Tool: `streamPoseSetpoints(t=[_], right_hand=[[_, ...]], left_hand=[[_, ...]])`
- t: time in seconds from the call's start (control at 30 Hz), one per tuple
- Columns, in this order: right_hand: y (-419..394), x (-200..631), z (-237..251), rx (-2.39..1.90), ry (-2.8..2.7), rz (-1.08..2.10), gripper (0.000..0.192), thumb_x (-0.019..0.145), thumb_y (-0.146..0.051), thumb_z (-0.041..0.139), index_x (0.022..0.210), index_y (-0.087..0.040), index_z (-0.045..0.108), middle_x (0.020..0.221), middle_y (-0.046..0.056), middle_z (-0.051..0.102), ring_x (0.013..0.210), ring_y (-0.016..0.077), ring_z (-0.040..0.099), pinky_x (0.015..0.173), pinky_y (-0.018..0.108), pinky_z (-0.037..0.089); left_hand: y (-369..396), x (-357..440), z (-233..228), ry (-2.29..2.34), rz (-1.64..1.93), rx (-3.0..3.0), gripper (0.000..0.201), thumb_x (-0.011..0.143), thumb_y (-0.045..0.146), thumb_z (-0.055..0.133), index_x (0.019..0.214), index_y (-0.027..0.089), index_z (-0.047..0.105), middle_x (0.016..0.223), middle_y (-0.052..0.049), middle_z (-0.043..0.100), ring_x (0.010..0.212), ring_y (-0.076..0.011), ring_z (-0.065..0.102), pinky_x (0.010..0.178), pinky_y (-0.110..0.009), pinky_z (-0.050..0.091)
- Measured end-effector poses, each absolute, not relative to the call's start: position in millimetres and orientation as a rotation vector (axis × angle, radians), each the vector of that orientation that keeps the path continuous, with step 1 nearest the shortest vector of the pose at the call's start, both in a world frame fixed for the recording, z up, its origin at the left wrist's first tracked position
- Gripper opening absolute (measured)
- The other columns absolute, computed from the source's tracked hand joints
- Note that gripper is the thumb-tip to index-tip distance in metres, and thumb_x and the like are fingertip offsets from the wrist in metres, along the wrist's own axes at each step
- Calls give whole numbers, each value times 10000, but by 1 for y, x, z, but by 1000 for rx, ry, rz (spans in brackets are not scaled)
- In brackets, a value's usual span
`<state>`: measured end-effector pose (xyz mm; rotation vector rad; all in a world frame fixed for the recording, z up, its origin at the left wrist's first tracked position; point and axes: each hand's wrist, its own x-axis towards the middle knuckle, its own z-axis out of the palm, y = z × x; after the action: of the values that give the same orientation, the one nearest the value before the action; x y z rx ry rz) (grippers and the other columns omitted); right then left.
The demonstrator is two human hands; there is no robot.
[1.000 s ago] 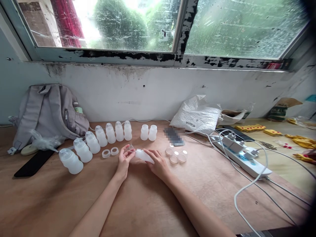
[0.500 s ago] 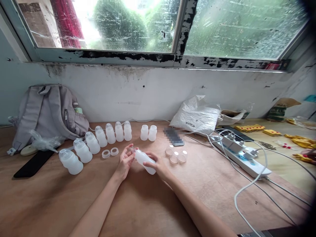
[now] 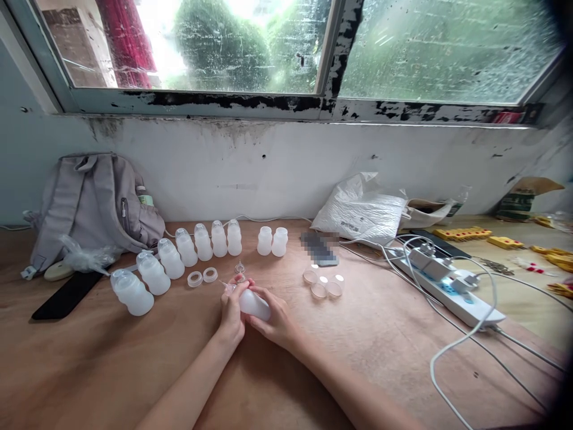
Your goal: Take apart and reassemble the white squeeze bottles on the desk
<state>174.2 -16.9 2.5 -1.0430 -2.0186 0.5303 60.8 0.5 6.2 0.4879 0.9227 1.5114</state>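
Both hands on one white bottle (image 3: 254, 304), held tilted just above the worktop (image 3: 134, 370). R hand (image 3: 274, 316) grip closed around the body; L hand (image 3: 233, 310) grip pinched at the neck end, prob. on a small clear nipple (image 3: 228, 287), blurry, can't confirm. Two loose rings (image 3: 202, 277) just left of L hand, clear caps (image 3: 323, 284) right of R hand. Row of bottles (image 3: 179, 257) behind L hand.

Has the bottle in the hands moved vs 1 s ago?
Yes. The white bottle, held by the right hand with the left hand at its neck, has come toward the person, farther from the two loose rings than before.
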Motion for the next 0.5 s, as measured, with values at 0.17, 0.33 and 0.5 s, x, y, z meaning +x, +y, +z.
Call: streamPoseSetpoints(t=[0.17,0.33,0.5], right_hand=[[-21,173,8,-1116,-1721,1021,354,669,-317,640,952,-230,447,825,3,605,715,164,576,597,257,450],[-20,172,6,-1085,-1394,1431,353,653,-332,646,902,-231,417,767,-16,576,599,135,558,453,210,414],[-19,169,7,-1058,-1195,1644,382,648,-343,636,922,-236,392,729,-33,549,456,111,524,351,199,368]], left_hand=[[-1,61,10,913,1540,508,407,604,187,621,1002,145,547,745,-42,640,766,-193,628,640,-267,488],[-1,62,12,941,1568,516,281,585,174,612,862,132,587,743,-43,636,781,-194,625,651,-267,480],[-1,60,11,975,1553,559,291,578,185,612,862,125,584,767,-62,646,803,-204,618,652,-271,467]])
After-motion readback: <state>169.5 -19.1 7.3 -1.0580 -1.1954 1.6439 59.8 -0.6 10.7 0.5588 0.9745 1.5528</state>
